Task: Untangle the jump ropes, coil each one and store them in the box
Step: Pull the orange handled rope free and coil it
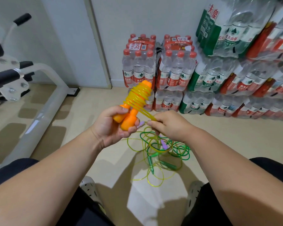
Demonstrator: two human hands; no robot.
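Our left grip [111,126] clamps the orange handles [128,120]; our right grip [170,126] pinches the yellow cord [140,95] wound round them.

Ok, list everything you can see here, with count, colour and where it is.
orange handles: two, orange, gripped together, centre
cord: one, yellow-orange, coiled round the handles, loose end leading right
tangled ropes: count unclear, green and yellow-green cords, green and purple handles, on the floor ahead of the feet
bottle packs: many, clear with red or green labels, stacked along the wall, right
exercise machine: one, white frame, black pads, left
shoes: two, grey, bottom
left hand: grips the handles
right hand: pinches the cord
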